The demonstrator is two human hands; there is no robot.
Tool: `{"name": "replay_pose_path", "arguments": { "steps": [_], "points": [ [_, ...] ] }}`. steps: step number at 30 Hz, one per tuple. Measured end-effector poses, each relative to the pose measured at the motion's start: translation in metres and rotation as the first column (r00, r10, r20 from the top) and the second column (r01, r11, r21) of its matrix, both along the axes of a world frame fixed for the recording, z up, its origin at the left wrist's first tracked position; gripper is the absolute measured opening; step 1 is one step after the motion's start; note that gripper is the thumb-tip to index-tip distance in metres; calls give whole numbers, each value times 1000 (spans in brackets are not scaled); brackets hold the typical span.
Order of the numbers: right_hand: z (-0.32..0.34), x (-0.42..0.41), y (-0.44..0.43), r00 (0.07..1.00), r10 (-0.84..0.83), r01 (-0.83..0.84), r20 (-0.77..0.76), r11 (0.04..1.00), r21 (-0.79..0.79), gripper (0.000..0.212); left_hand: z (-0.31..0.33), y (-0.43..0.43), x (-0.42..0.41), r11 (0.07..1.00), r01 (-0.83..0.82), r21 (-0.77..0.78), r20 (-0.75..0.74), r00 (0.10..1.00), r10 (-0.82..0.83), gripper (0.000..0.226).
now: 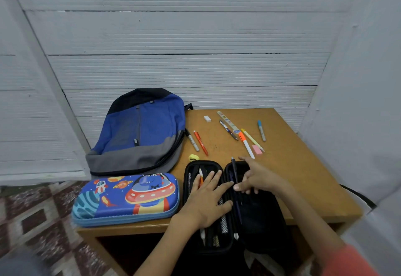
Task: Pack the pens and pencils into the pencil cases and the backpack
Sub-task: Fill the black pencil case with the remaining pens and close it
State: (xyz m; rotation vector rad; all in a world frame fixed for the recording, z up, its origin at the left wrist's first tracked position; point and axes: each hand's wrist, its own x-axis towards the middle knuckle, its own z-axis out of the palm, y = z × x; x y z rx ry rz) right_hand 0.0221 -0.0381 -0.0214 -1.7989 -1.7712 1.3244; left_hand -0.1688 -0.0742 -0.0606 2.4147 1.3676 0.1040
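Head view: my left hand (208,197) lies flat, fingers spread, on the pens in the left half of the open black pencil case (260,210). My right hand (258,178) pinches a dark pen (234,165) over its spine. I judge I'm seating this pen; next comes the orange pen (200,143), loose on the counter (303,167) near the backpack (141,132).

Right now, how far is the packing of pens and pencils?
Done: some pens lie in the open black case. In hand: the right hand holds a dark pen over it; the left hand rests on it. Left: loose pens on the table; blue case and backpack closed.
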Motion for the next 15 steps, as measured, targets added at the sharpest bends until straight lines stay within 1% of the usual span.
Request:
{"name": "replay_pose_path", "arguments": {
  "steps": [1, 3, 5, 6, 7, 9, 12, 15],
  "points": [
    [1, 1, 1, 1000, -4, 4, -13, 1000, -13, 98, 0, 0, 0, 1000, 1, -1, -1, 1000, -1, 57],
    [2, 2, 4, 998, -55, 55, -37, 998, 2, 80, 0, 0, 0, 1000, 2, -2, -4, 1000, -2, 57],
    [-2, 0, 6, 995, -99, 100, -17, 988, 118, 58, 0, 0, 1, 1000, -2, -2, -3, 1000, 2, 57],
    [-4, -2, 6, 994, -110, 110, -6, 976, 187, 51, 0, 0, 1, 1000, -4, 0, -3, 1000, 4, 57],
    [-7, -5, 6, 993, -116, 114, -5, 964, 240, 46, 1, 0, 1, 1000, -5, 1, -4, 1000, 5, 57],
    [-13, -9, 6, 992, -129, 128, -17, 949, 288, 40, 2, -1, 2, 1000, -4, 0, -9, 1000, 4, 57],
    [-15, -10, 4, 990, -139, 143, -33, 949, 281, 33, 3, -2, 2, 1000, -4, -2, -12, 1000, 4, 57],
    [-10, -8, 3, 995, -100, 102, -21, 971, 215, 29, 2, -1, 1, 1000, -2, -1, -14, 1000, 2, 57]
  ]
}}
